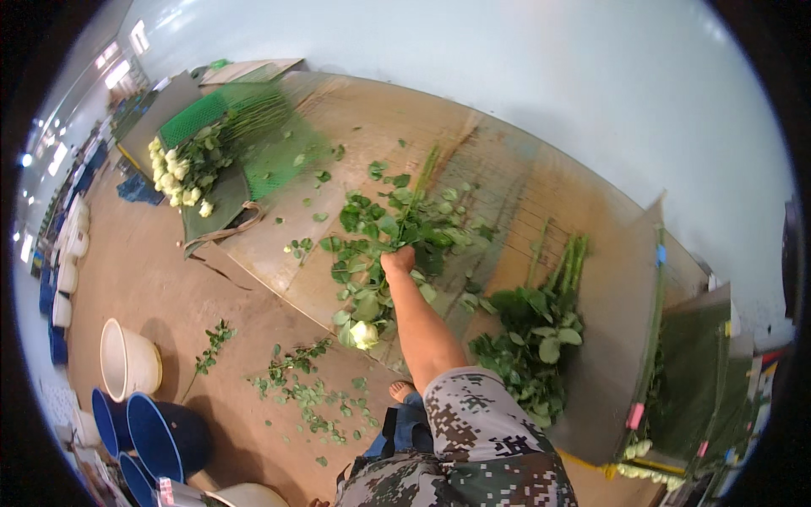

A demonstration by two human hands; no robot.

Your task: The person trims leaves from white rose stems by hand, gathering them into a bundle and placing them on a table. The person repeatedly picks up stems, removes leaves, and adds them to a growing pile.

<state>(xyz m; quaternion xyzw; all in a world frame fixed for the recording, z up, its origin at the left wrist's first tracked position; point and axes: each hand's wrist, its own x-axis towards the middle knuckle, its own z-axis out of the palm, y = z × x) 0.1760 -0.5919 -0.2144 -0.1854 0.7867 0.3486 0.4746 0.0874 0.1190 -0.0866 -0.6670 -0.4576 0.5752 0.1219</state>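
Note:
My right hand (399, 258) reaches over the worktable (298, 269), its fingers closed around leafy rose stems (418, 190). Green stem ends point away from me, beyond the fist. A pale, cream-white rose bloom (364, 334) hangs on the near side of the hand, by the table's front edge. Loose green leaves (364, 218) lie around and under the hand. Only the fingertips of my left hand (319, 502) show at the bottom rim, so its grip is hidden. To the right of my forearm lies a pile of leafy stems (538, 329).
White roses (171, 174) lie on green netting (279, 168) at the table's left end. An upright grey panel (614, 329) bounds the right. Blue buckets (168, 437) and a white bucket (130, 361) stand on the floor, with fallen cuttings (310, 393) nearby.

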